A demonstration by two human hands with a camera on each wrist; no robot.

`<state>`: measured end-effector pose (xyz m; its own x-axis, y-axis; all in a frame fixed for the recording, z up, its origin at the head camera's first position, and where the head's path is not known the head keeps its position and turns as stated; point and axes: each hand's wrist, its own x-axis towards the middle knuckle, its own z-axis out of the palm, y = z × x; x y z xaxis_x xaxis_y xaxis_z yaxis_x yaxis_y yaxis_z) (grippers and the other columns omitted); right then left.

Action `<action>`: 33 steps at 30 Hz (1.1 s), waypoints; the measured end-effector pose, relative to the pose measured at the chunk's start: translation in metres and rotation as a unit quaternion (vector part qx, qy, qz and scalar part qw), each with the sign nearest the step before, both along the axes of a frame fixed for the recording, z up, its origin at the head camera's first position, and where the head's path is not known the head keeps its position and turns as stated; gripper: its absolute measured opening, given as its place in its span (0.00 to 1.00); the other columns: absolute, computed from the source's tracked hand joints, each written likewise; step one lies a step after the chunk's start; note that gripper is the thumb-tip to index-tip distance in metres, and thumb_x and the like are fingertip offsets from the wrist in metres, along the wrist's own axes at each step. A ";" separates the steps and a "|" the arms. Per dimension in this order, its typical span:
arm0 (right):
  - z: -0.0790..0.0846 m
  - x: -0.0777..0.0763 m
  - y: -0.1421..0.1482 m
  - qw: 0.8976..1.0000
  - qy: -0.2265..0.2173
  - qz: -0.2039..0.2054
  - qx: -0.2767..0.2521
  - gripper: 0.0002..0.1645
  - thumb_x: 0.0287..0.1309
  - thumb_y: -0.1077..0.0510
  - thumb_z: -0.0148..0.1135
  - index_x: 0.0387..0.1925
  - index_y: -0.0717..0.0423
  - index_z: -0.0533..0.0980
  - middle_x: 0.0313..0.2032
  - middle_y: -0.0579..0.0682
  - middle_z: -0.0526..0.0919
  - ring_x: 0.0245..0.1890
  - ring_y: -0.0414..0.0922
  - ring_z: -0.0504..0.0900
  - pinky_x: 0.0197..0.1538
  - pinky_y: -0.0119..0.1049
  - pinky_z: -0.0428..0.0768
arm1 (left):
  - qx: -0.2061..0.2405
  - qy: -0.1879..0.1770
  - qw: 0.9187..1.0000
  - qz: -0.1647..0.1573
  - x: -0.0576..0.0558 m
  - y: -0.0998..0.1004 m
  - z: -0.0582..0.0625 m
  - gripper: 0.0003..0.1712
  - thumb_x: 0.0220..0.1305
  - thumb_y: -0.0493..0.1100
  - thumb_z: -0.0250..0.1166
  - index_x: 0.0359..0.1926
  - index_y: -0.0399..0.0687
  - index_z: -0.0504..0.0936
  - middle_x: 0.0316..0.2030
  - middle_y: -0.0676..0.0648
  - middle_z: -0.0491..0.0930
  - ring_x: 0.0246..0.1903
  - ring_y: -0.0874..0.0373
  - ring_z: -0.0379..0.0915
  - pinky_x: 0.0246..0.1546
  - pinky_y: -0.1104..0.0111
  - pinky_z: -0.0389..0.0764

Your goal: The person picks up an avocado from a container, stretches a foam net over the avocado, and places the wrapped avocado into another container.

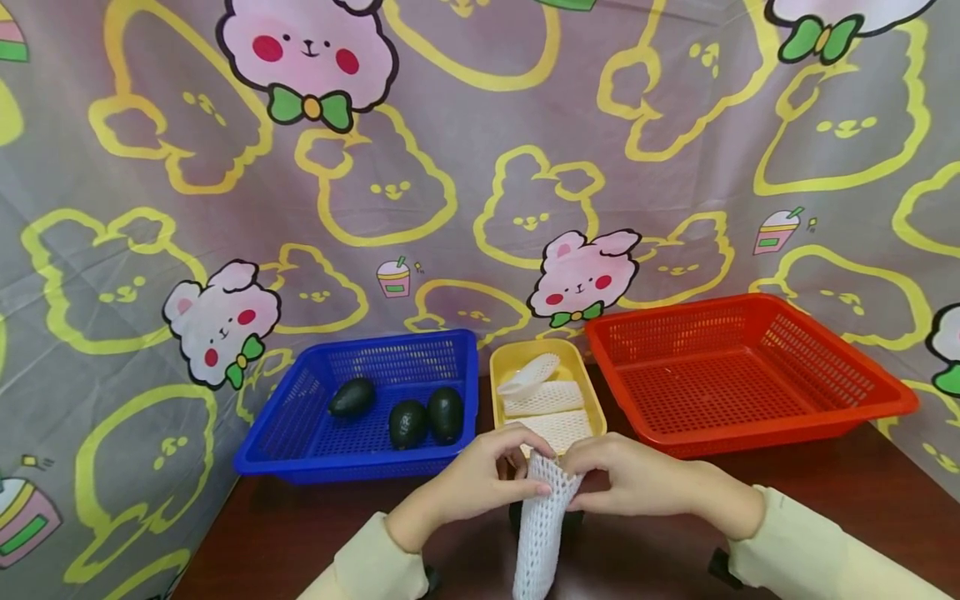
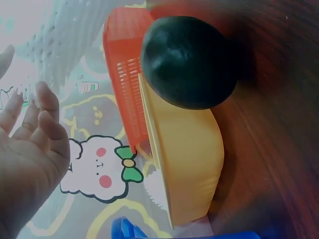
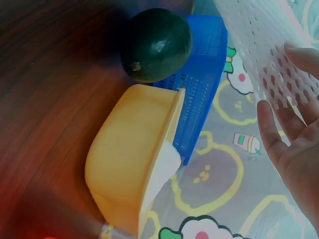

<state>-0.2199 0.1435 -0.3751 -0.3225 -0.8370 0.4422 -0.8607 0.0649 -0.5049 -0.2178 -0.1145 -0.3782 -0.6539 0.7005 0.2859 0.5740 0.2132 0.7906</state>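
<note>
Behind everything, a cloth backdrop [image 1: 525, 192] printed with cartoon animals is hung. A dark reddish-brown tabletop [image 1: 300, 525] is covered in part by containers: a red basket [image 1: 720, 383] is set at the right, a blue basket [image 1: 330, 468] at the left, and a smaller yellow tub [image 3: 124, 149] between them. In front of the tub, a white foam net [image 1: 540, 533] is grasped near its upper end by the grip of the left hand [image 1: 487, 471] and pinched at the same end by that of the right hand [image 1: 630, 479]. More foam nets [image 1: 543, 398] are held in the tub. Three dark green avocados [image 1: 407, 424] are contained in the blue basket; a fourth avocado [image 2: 189, 64], partly hidden by the net in the head view, is placed before the tub.
</note>
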 end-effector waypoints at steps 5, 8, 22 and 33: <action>0.003 -0.001 -0.005 1.000 0.015 0.013 0.002 0.10 0.65 0.64 0.69 0.46 0.50 0.83 0.40 0.42 0.86 0.40 0.34 0.81 0.46 0.31 0.82 | -0.013 -0.011 0.999 -0.027 -0.001 0.000 0.002 0.06 0.64 0.38 0.74 0.37 0.45 0.83 0.27 0.58 0.76 0.26 0.69 0.68 0.26 0.75 0.72; 0.004 0.000 -0.006 1.000 0.011 0.000 0.016 0.10 0.64 0.64 0.69 0.44 0.49 0.83 0.39 0.40 0.85 0.39 0.33 0.79 0.45 0.31 0.82 | -0.022 -0.028 0.998 -0.047 -0.001 -0.001 0.003 0.07 0.62 0.37 0.74 0.33 0.43 0.82 0.24 0.60 0.74 0.24 0.70 0.66 0.25 0.76 0.69; 0.005 -0.001 -0.002 0.999 -0.005 0.018 0.041 0.09 0.68 0.60 0.66 0.47 0.48 0.83 0.42 0.39 0.87 0.41 0.33 0.82 0.49 0.32 0.82 | -0.055 -0.042 0.996 -0.056 -0.004 -0.009 0.002 0.09 0.65 0.40 0.73 0.30 0.43 0.82 0.23 0.61 0.75 0.23 0.71 0.68 0.25 0.77 0.70; 0.001 0.001 0.009 0.999 -0.028 0.005 0.042 0.13 0.65 0.65 0.65 0.46 0.46 0.81 0.39 0.37 0.83 0.39 0.32 0.79 0.44 0.32 0.83 | -0.053 -0.022 0.998 -0.028 -0.006 -0.018 -0.001 0.13 0.65 0.41 0.72 0.27 0.46 0.78 0.20 0.62 0.68 0.23 0.71 0.64 0.25 0.77 0.65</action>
<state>-0.2192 0.1522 -0.3737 -0.3367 -0.8737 0.3512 -0.8318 0.1012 -0.5458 -0.2238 -0.1322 -0.3792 -0.6225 0.7617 0.1796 0.5525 0.2652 0.7902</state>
